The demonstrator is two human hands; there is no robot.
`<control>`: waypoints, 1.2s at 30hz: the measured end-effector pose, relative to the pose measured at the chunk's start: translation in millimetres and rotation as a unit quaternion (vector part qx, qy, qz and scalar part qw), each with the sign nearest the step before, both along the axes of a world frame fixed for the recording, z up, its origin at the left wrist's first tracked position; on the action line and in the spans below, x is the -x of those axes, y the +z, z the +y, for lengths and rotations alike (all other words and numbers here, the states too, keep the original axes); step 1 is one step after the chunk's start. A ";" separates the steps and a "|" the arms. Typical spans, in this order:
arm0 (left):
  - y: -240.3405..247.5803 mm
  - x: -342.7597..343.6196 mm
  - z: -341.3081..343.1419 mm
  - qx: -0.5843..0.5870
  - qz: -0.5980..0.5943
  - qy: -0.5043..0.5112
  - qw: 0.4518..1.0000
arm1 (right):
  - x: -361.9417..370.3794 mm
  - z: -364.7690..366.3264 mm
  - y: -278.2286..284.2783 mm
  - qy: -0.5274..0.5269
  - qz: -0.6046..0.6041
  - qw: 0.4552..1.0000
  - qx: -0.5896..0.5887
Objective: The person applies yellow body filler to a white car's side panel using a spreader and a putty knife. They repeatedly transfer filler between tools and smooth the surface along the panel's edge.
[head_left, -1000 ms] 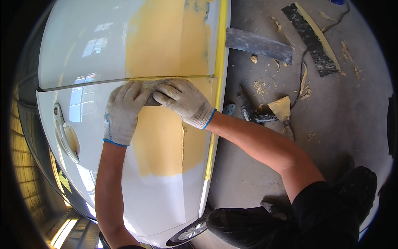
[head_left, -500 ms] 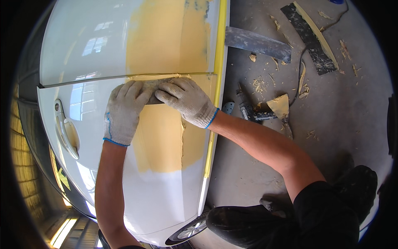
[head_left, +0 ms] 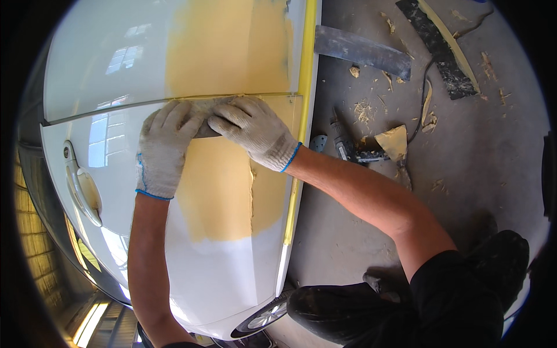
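Note:
Both my hands wear off-white knit gloves with blue cuffs and grip one dark, flat putty spreader (head_left: 206, 130), pressed against a white car door (head_left: 214, 272). My left hand (head_left: 166, 142) is closed over the spreader's left end. Bent fingers of my right hand (head_left: 254, 130) hold the other end, and most of the tool lies hidden under the gloves. Yellow body filler (head_left: 217, 191) coats the door below the spreader, with a raised ridge down its right side. Across the panel gap, more filler (head_left: 214, 52) covers the adjoining white panel.
Yellow masking tape (head_left: 306, 75) runs along the car's lower edge. On the grey floor lie a long flat blade (head_left: 362, 53), a black blade with filler (head_left: 441, 52), a power tool (head_left: 345, 142), a filler-covered scraper (head_left: 393, 144) and scraps. A door handle (head_left: 81, 182) sticks out at left.
Both hands and the spreader have shifted slightly left and up in the picture. The car has shifted the same way, so the spreader stays beside the panel gap. Both grips hold.

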State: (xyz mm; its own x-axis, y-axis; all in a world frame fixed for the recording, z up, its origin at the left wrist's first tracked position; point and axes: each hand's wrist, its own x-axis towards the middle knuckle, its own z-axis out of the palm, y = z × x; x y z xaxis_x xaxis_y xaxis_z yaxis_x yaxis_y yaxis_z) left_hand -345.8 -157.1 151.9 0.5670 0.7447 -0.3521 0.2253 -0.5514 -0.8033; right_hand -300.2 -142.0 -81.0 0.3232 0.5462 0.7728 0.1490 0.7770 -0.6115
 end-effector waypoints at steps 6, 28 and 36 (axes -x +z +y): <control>-10.3 12.5 -26.3 -0.007 -0.010 0.019 1.000 | 18.1 -18.4 -11.0 -0.002 -0.007 1.000 -0.009; -42.9 146.0 -251.7 -0.022 -0.029 0.184 0.982 | 132.1 -235.3 -37.1 0.213 -0.029 0.976 0.031; -27.4 110.3 -299.8 0.052 -0.064 0.332 0.940 | 88.7 -264.9 -28.8 0.364 -0.054 0.930 0.015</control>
State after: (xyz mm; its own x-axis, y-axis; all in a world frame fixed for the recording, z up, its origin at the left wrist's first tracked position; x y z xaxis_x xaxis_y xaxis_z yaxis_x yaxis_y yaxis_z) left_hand -456.1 -456.9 124.5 0.0317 0.9142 -0.4041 0.6384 -0.3296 -0.6955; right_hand -388.9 -406.9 -109.8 -0.2200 0.6113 0.7602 -0.3482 0.6787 -0.6466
